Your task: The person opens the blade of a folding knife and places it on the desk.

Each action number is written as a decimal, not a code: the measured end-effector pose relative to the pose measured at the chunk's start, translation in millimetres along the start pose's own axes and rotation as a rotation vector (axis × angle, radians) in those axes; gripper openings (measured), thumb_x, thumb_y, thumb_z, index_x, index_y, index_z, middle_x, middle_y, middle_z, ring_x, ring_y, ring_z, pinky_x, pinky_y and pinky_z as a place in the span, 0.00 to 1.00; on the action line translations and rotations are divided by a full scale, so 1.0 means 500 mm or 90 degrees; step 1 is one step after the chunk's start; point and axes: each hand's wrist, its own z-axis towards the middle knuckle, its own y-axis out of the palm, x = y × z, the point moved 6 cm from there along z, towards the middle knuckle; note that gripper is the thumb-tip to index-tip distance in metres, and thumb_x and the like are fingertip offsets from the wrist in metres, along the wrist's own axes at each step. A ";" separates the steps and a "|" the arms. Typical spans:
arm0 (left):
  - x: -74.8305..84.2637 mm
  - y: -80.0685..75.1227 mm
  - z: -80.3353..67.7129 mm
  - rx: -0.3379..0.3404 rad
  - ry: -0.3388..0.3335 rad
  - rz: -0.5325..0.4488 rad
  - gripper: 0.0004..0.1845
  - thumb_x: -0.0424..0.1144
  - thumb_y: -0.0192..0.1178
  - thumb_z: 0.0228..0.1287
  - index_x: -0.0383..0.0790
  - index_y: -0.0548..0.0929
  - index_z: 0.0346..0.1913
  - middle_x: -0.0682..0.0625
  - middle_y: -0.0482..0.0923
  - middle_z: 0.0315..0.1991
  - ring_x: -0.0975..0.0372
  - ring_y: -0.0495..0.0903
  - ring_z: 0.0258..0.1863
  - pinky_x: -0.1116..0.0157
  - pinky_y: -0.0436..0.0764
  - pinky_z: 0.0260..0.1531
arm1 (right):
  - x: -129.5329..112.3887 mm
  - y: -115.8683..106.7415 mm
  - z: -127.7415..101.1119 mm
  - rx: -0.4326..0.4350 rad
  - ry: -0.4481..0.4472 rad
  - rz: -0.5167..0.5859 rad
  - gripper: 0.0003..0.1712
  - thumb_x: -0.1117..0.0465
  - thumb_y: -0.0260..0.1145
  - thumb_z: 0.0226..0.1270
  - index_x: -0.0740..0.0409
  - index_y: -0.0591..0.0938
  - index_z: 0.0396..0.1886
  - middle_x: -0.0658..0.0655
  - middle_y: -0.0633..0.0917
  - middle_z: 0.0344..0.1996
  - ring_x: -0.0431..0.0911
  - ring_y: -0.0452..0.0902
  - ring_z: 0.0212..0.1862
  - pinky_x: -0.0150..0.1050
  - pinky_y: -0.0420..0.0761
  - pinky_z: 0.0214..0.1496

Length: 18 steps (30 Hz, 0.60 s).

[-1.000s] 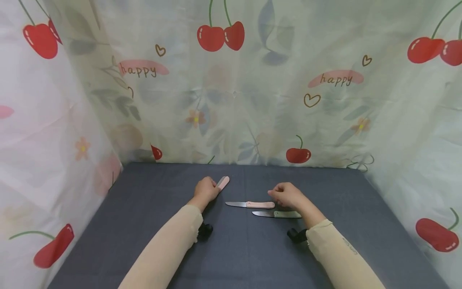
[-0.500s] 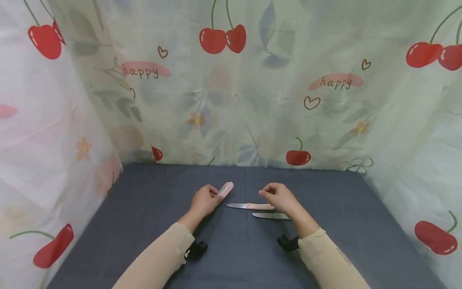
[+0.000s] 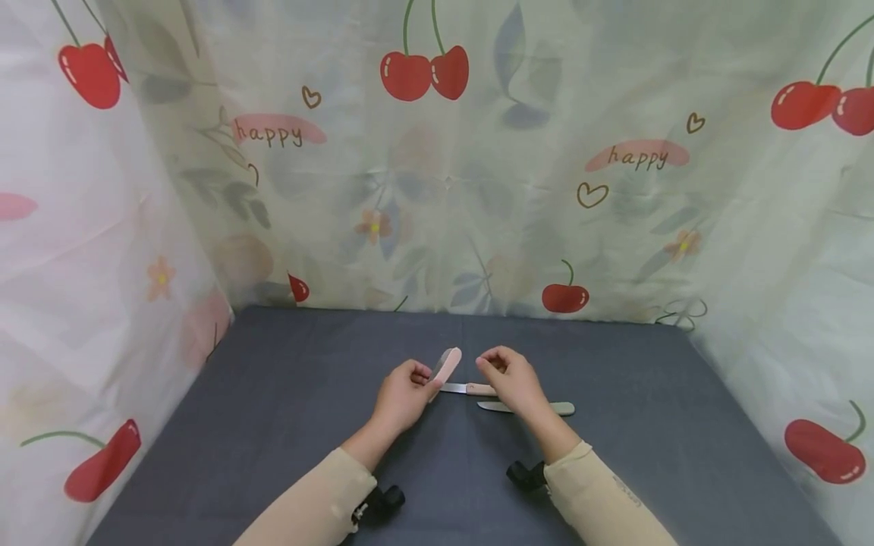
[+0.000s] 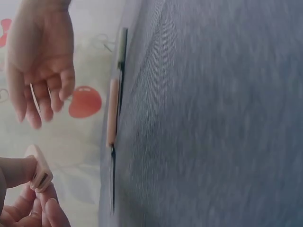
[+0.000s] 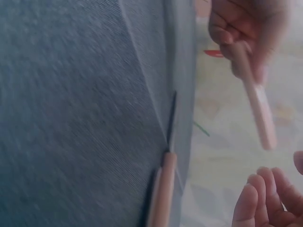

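My left hand [image 3: 403, 394] pinches a pink folding knife [image 3: 448, 365], folded closed, between thumb and fingers above the table. The right wrist view shows this folding knife [image 5: 260, 113] pointing toward my right hand [image 5: 265, 203]. Close by but apart from it, my right hand [image 3: 515, 383] hovers with loosely bent fingers and holds nothing. Below the hands lies an unfolded knife with a pink handle [image 3: 480, 390], its blade pointing left and partly hidden by the hands. Just nearer me is another unfolded knife with a green handle [image 3: 563, 408], partly covered by my right hand.
A dark grey cloth covers the table [image 3: 307, 341]. Around it hangs a pale curtain [image 3: 444, 227] printed with cherries, leaves and "happy". Black wrist cameras sit under both beige sleeves [image 3: 307, 497].
My left hand has brought the folded pink knife to the right and nearer me. My right hand has come left toward it, uncovering the green handle's end. Both unfolded knives stay put.
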 end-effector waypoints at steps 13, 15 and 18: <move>0.020 0.042 -0.030 -0.048 0.029 -0.112 0.10 0.36 0.70 0.63 0.33 0.80 0.39 0.49 0.80 0.31 0.63 0.80 0.30 0.66 0.79 0.30 | 0.013 0.054 0.001 -0.002 -0.002 0.162 0.12 0.61 0.59 0.77 0.68 0.81 0.48 0.60 0.85 0.30 0.52 0.83 0.33 0.47 0.84 0.38; 0.021 0.046 -0.030 -0.071 0.028 -0.109 0.11 0.37 0.70 0.64 0.33 0.80 0.39 0.50 0.79 0.30 0.63 0.79 0.29 0.67 0.79 0.29 | 0.011 0.056 0.000 -0.008 -0.004 0.178 0.11 0.63 0.59 0.78 0.68 0.81 0.47 0.59 0.85 0.28 0.49 0.82 0.31 0.48 0.84 0.38; 0.022 0.049 -0.031 -0.106 0.036 -0.096 0.11 0.38 0.69 0.65 0.34 0.79 0.38 0.50 0.78 0.30 0.63 0.78 0.29 0.67 0.77 0.27 | 0.008 0.059 -0.002 -0.018 -0.007 0.174 0.11 0.62 0.58 0.78 0.68 0.81 0.46 0.58 0.85 0.27 0.46 0.81 0.29 0.48 0.84 0.37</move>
